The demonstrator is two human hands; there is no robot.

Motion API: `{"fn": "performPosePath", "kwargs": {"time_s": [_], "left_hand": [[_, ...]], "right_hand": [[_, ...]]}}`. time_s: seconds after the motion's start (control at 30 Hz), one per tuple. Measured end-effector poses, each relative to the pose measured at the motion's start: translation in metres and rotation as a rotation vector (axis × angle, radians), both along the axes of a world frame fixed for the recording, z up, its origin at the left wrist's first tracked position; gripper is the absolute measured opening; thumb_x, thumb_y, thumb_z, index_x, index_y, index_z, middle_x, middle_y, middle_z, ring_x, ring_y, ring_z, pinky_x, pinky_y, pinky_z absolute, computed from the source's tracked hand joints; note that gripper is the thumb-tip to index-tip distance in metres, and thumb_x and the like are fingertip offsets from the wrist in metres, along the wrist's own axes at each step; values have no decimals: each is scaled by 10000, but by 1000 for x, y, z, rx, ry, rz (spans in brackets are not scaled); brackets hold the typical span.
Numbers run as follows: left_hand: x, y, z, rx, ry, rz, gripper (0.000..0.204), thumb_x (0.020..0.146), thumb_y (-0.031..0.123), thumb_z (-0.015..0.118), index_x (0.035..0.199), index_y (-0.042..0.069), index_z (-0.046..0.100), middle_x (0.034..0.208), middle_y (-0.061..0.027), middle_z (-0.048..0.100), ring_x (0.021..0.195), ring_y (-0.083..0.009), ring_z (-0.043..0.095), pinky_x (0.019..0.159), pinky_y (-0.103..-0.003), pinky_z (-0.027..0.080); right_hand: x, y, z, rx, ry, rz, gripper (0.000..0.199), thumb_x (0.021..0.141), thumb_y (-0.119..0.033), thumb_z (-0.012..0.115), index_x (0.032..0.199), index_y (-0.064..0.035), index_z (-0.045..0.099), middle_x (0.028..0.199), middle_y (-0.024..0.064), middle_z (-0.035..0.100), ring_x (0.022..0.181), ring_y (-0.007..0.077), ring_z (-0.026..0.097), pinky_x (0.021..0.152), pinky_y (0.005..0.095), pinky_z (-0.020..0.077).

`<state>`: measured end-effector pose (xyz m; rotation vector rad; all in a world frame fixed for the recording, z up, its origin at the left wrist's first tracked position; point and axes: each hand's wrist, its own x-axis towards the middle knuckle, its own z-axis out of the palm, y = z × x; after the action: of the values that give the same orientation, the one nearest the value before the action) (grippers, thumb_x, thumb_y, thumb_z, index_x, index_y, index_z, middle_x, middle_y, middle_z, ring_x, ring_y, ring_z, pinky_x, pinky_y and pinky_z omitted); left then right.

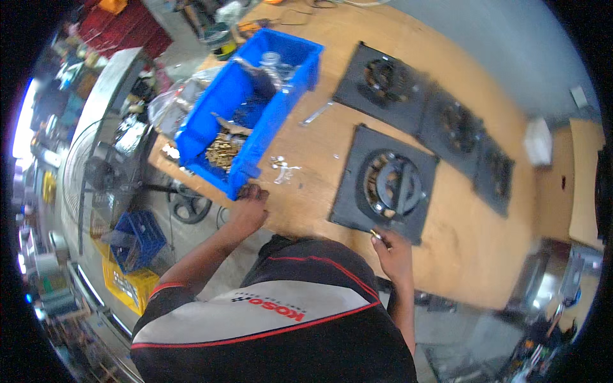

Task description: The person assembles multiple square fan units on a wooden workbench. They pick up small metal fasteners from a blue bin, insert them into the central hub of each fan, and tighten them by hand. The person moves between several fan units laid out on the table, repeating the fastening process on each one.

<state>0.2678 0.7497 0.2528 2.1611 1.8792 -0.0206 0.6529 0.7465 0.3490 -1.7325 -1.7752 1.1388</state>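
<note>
Pinched btwn thumb & fingers of the person's R hand (394, 251) was a small, shiny, brass-col. piece (375, 234), held at the near edge of a dark grey square panel (350, 185); whether hand & panel touched couldn't be told. L hand (253, 209), fingers curled, was at the near corner of a blue bin (271, 139); couldn't tell if it gripped anything.

Panel looked matte, w/ a round dark ring (407, 183) in its middle & a straight bar across it. It lay nr the worktop's near edge. Bin was smooth plastic, long & deep-walled, set along the L edge; a heap of small brass-col. parts (223, 150) filled its near end, clear plasticky stuff (271, 60) its far end. Beside it: loose silvery bits (284, 168) &, farther off, a thin flat metal strip (317, 113).

Three more dark panels (353, 76) lay in a row toward the far edge, running to the R.

Worktop (306, 207) was light brown, wood-like, w/ darker smudges nr the R. Beyond it rose a plain grey wall (504, 54). Off the L edge stood a round caged fan (102, 167), blue crate (142, 237) & yellow crate (131, 286) on a grey floor.
</note>
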Motion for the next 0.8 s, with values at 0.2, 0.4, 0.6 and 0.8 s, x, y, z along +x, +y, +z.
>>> {"fn": "performPosePath", "kwargs": {"time_s": [0.2,0.4,0.6,0.8], "left_hand": [[-8,-10,-23,35,-31,-12,396,791,123,682,1182,86,629,1264,-181,555,1206,-403,522,1017,-495,427],[-8,8,-12,-14,-156,-70,331,767,31,634,1094,71,668,1197,-162,608,1146,-408,563,956,-478,470],[40,33,27,-93,-196,-69,368,808,88,608,1176,70,627,1258,-180,572,1171,-414,548,970,-513,463],[-1,-10,-17,149,104,-192,494,883,208,620,1337,32,537,1426,-248,465,1314,-437,462,1126,-521,349]], "right_hand": [[39,-12,4,103,-5,-145,299,884,-163,697,1131,4,716,925,179,721,796,247,678,734,340,517],[69,-39,-13,130,-19,-342,302,880,-154,694,1135,6,714,961,196,720,821,242,690,752,329,531],[77,-56,-25,74,33,-350,309,869,-150,672,1139,-2,703,1096,223,700,1012,374,679,904,405,526],[95,-87,-46,106,139,-471,328,875,-148,668,1171,-9,697,1123,213,704,1021,348,692,914,387,533]]}}
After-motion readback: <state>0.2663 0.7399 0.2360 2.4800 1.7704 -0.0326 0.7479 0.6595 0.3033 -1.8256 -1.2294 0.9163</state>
